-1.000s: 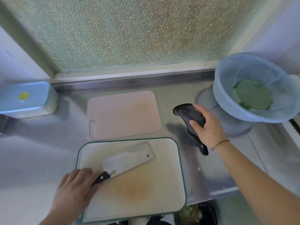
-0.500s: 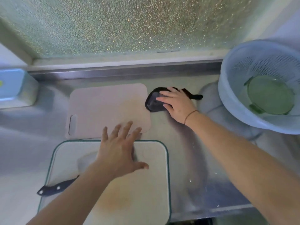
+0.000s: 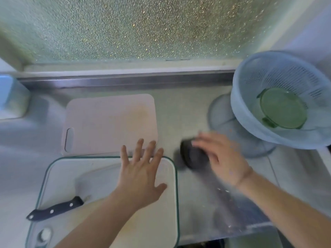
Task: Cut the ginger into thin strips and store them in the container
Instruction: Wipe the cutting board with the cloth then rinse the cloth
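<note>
My left hand [image 3: 141, 174] lies flat with spread fingers on the white, green-rimmed cutting board [image 3: 161, 221]. A cleaver [image 3: 59, 208] with a black handle rests on that board at the left, its blade partly hidden under my left arm. My right hand [image 3: 220, 158], blurred by motion, presses a dark cloth [image 3: 191, 158] onto the steel counter [image 3: 193, 203] just right of the board. A green-lidded container [image 3: 283, 110] sits inside the pale blue colander [image 3: 250, 122] at the right. No ginger is in view.
A pink cutting board [image 3: 107, 122] lies behind the white one. A pale blue box [image 3: 10, 97] stands at the left edge. Frosted glass [image 3: 143, 27] backs the counter. A few small crumbs lie on the steel near the front right.
My right hand has dragged the dark cloth from beside the pink board toward me and to the right. My left hand stays flat on the white board, having let go of the cleaver handle earlier.
</note>
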A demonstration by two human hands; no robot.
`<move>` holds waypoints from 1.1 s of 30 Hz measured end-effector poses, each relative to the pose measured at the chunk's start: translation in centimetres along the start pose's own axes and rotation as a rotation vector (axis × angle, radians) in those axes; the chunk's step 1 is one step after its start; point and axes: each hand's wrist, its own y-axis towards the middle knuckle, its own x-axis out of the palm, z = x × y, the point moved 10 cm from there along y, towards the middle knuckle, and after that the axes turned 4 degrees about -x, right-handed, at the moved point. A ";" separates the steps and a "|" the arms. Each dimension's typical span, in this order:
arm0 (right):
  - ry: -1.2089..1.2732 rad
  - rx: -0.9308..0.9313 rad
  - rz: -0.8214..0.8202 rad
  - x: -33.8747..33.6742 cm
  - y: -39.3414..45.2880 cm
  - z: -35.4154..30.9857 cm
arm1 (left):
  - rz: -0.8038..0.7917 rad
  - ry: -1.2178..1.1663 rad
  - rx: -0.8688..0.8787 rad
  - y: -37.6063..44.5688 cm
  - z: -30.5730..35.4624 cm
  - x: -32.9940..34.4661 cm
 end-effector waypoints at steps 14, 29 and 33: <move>-0.231 -0.053 -0.132 4.4 -1.1 4.9 | 0.012 -0.034 -0.126 -0.8 2.5 3.1; -0.349 0.051 -0.226 4.2 5.2 8.3 | 0.157 0.056 -0.070 -2.1 3.6 3.8; -0.253 0.069 -0.062 2.1 -5.7 6.0 | 0.116 0.010 -0.097 -2.0 3.6 4.3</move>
